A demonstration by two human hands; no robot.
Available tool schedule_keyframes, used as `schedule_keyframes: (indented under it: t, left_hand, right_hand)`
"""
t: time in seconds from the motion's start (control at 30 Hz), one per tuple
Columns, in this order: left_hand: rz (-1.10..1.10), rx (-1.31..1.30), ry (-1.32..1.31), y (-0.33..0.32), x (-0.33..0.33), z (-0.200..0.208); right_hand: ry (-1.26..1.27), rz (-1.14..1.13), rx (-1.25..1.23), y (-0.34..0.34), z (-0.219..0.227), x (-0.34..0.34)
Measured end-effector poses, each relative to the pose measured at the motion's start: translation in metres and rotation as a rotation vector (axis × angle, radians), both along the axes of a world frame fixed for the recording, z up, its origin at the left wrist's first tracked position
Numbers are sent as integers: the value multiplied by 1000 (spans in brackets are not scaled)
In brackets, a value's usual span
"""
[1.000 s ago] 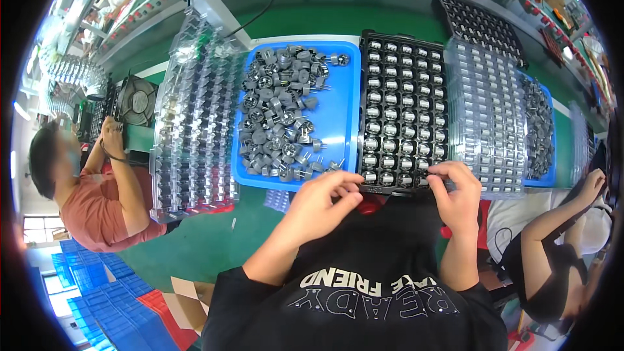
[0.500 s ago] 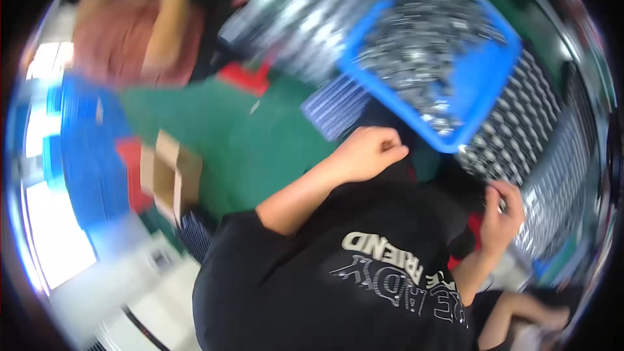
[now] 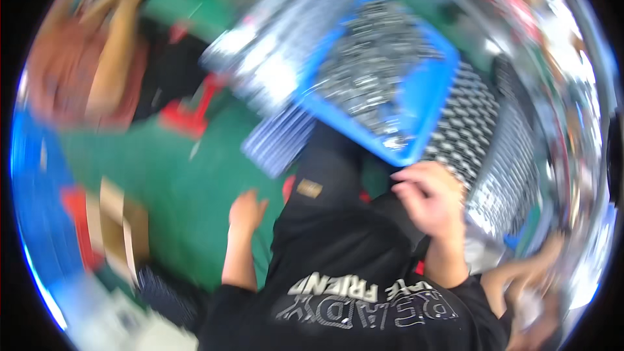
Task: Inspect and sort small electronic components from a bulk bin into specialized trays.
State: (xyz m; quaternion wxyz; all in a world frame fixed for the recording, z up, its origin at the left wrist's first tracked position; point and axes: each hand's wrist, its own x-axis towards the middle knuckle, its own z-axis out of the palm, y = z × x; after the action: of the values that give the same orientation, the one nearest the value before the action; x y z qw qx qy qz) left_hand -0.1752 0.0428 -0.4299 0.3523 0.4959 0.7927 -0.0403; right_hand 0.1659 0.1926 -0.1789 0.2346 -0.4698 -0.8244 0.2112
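Observation:
My right hand (image 3: 431,199) is raised over my lap, just below the near corner of a blue plastic bin (image 3: 354,131). Its fingers are loosely bent with a gap to the thumb, and nothing shows in them. Many small shiny metal parts (image 3: 364,58) fill most of the bin. My left hand (image 3: 246,210) hangs beside my left thigh above the green floor, blurred, its thumb apart from the fingers and no object visible in it. Right of the bin lies a tray with rows of metal parts (image 3: 465,117), closest to my right hand.
A striped bluish panel (image 3: 279,140) and blurred shiny trays (image 3: 273,52) lie left of the bin. An open cardboard box (image 3: 134,234) stands on the green floor (image 3: 182,188). Red stool-like pieces (image 3: 185,120) are near another person (image 3: 88,71). Another person's arm (image 3: 530,266) shows at right.
The view has swung right. My left hand has moved from over my lap out to my left side. My right hand has come inward, near the bin's corner; a small shiny thing at its fingers no longer shows.

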Motion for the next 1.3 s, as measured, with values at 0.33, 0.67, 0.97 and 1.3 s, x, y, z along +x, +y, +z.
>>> schedule_keyframes:
  t: [0.33,0.67,0.97,1.3]
  left_hand:
    - [-507,187,-258,115,90,134]
    - [-746,41,-918,147,212,178]
    - [226,-485,-1216,145,312,187]
    - [398,-306,-1036,141,331,177]
  right_hand:
    - [0,-232,53,-29,8,66]
    - [14,-365,-3,-20,15,114]
    - [-350,-623,87,175,16,222]
    - [-521,-375,-129,272,-14,245]
